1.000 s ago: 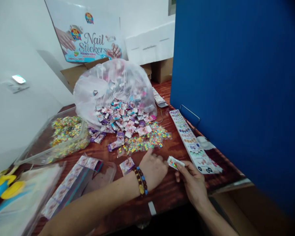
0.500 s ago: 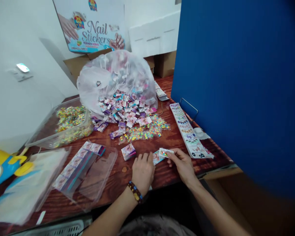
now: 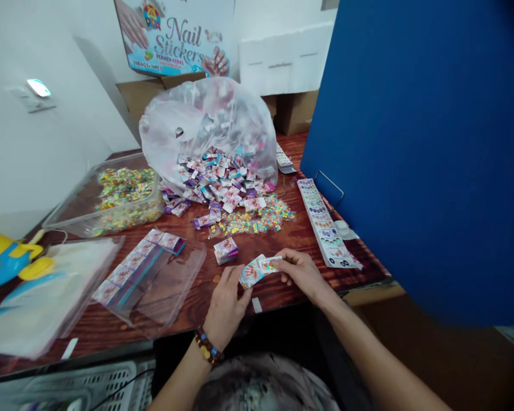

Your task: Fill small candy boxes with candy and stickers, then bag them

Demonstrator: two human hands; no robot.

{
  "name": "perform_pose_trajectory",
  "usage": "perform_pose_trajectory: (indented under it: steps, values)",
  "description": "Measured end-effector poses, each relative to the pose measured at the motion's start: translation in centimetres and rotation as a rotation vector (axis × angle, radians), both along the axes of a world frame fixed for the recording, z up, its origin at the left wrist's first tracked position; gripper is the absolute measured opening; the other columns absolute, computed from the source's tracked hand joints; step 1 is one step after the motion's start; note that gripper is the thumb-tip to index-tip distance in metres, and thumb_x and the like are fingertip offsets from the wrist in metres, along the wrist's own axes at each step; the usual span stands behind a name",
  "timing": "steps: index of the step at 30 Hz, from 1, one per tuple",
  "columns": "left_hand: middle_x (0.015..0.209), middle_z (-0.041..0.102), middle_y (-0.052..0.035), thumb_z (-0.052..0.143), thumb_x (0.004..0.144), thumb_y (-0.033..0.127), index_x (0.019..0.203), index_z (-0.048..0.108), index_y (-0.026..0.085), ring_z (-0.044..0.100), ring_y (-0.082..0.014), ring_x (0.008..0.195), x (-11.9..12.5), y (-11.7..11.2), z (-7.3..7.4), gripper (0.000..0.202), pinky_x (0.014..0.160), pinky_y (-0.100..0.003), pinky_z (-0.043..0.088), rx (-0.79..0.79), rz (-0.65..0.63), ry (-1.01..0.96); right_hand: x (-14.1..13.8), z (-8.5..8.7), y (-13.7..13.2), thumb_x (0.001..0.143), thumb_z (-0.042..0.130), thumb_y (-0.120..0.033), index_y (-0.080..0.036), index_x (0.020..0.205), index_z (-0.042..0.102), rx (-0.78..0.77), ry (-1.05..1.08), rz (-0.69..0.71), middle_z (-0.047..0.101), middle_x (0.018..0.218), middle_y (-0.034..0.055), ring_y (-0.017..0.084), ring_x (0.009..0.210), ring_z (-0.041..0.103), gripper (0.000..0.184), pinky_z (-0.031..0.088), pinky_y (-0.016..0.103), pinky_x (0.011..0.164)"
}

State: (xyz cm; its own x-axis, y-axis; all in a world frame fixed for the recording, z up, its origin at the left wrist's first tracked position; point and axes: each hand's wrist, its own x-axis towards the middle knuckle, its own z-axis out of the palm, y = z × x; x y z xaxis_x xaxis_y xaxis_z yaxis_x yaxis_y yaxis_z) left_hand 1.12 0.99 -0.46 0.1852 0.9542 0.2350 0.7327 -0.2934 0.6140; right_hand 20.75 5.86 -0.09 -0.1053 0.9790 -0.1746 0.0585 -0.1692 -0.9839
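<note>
A small printed carton (image 3: pixel 250 275) is sitting between the two hands, just above the near edge of the counter (image 3: pixel 289 237). The left hand (image 3: pixel 226 305) is grasping it by its left side, that grip closing on the card with thumb and fingers. The right hand (image 3: pixel 302 273) is pinching a white packet with colourful pieces (image 3: pixel 269 264), its grip taking the packet's right end. The packet's left end is meeting the carton's right end; whether it is reaching inside, I cannot tell. A beaded bracelet (image 3: pixel 208 345) is circling the left wrist.

Just beyond the left hand, a short stack of cartons (image 3: pixel 225 250) is resting on the wood. Farther back, small clear sachets of bright pieces (image 3: pixel 257 220) are lying in a loose spread, touching a heap of cartons (image 3: pixel 218 177) that is spilling from the mouth of a big translucent bag (image 3: pixel 163 128).

To the left, a row of cartons (image 3: pixel 131 262) is lying on a clear pouch (image 3: pixel 167 291), and a pile of plastic sleeves (image 3: pixel 60 285) is lying beside that. Behind them, a clear tub (image 3: pixel 81 227) is holding more colourful sachets. To the right, a long sticker strip (image 3: pixel 325 225) is lying near a blue panel (image 3: pixel 411 142). At the back, a "Nail Stickers" box (image 3: pixel 175 34) is standing against the wall.
</note>
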Motion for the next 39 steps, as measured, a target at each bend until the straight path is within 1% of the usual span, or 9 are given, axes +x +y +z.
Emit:
perform_pose_trajectory:
  steps: [4,8,11,16,19,24,30,36,39]
  values:
    - [0.116,0.057,-0.0072,0.048,0.087,0.015,0.124,0.046,0.024,0.059,-0.0195,0.107,-0.3,-0.3,-0.3,0.038,0.092,-0.033,0.050,0.034,-0.071,0.060,-0.1,0.7,0.6,0.071,0.063,-0.028,-0.017,0.067,0.065,-0.009,-0.193,0.158,0.050,0.041,-0.0063,0.007,0.037,0.044,0.012,0.032,0.018,0.038]
    - [0.114,0.057,-0.0071,0.050,0.086,0.015,0.126,0.044,0.023,0.060,-0.0192,0.102,-0.5,-0.4,-0.9,0.041,0.089,-0.032,0.052,0.059,-0.089,0.094,-1.1,1.2,0.8,0.070,0.062,-0.023,-0.016,0.065,0.065,0.061,-0.275,0.205,0.052,0.042,-0.0056,0.007,0.038,0.046,0.010,0.032,0.017,0.040]
    - [0.114,0.057,-0.0072,0.050,0.087,0.015,0.125,0.045,0.022,0.061,-0.0193,0.101,-0.9,-0.4,-1.2,0.039,0.088,-0.033,0.052,0.083,-0.056,0.069,-1.7,1.3,0.7,0.071,0.062,-0.029,-0.015,0.072,0.067,-0.004,-0.203,0.250,0.055,0.043,-0.0048,0.007,0.036,0.047,0.014,0.031,0.017,0.037]
    - [0.115,0.056,-0.0084,0.050,0.088,0.015,0.125,0.045,0.020,0.059,-0.0203,0.106,-1.7,-0.9,-1.4,0.038,0.091,-0.035,0.052,0.114,-0.050,0.002,-1.5,1.3,0.4,0.069,0.066,-0.040,-0.013,0.084,0.067,-0.170,0.034,0.363,0.065,0.058,0.0006,0.009,0.045,0.055,0.031,0.032,0.016,0.036]
    - [0.116,0.056,-0.0088,0.050,0.088,0.015,0.126,0.044,0.019,0.058,-0.0202,0.108,-1.8,-1.2,-1.5,0.039,0.094,-0.035,0.051,0.147,-0.078,-0.016,-1.2,1.2,0.3,0.067,0.068,-0.036,-0.013,0.077,0.066,-0.190,0.072,0.356,0.058,0.048,-0.0025,0.005,0.038,0.043,0.025,0.026,0.015,0.036]
    - [0.118,0.055,-0.0106,0.050,0.088,0.015,0.130,0.042,0.018,0.057,-0.0212,0.110,-2.1,-1.5,-2.1,0.042,0.094,-0.036,0.051,0.189,-0.099,0.030,-2.0,0.5,-0.2,0.066,0.068,-0.035,-0.014,0.072,0.065,-0.204,0.069,0.304,0.052,0.042,-0.0052,0.004,0.035,0.036,0.022,0.019,0.016,0.037]
    - [0.116,0.056,-0.0110,0.048,0.089,0.015,0.129,0.042,0.018,0.059,-0.0221,0.108,-1.9,-1.6,-2.3,0.041,0.093,-0.037,0.052,0.185,-0.078,0.059,-3.9,-0.3,-1.2,0.062,0.066,-0.029,-0.017,0.064,0.059,-0.038,-0.021,0.081,0.061,0.056,-0.0048,0.006,0.034,0.048,0.014,0.031,0.018,0.036]
    - [0.115,0.057,-0.0108,0.049,0.088,0.015,0.129,0.042,0.018,0.060,-0.0215,0.107,-1.6,-1.6,-2.6,0.041,0.090,-0.035,0.054,0.224,-0.065,0.061,-3.9,-0.3,-1.5,0.066,0.062,-0.029,-0.017,0.063,0.061,-0.030,-0.083,0.047,0.062,0.055,-0.0041,0.006,0.031,0.047,0.013,0.030,0.018,0.035]
    - [0.114,0.057,-0.0108,0.049,0.088,0.014,0.128,0.043,0.017,0.060,-0.0213,0.106,-1.4,-1.6,-2.8,0.041,0.090,-0.035,0.053,0.232,-0.062,0.064,-3.7,0.0,-1.9,0.070,0.059,-0.029,-0.017,0.062,0.063,0.011,-0.192,0.056,0.058,0.047,-0.0052,0.007,0.031,0.047,0.014,0.029,0.019,0.036]
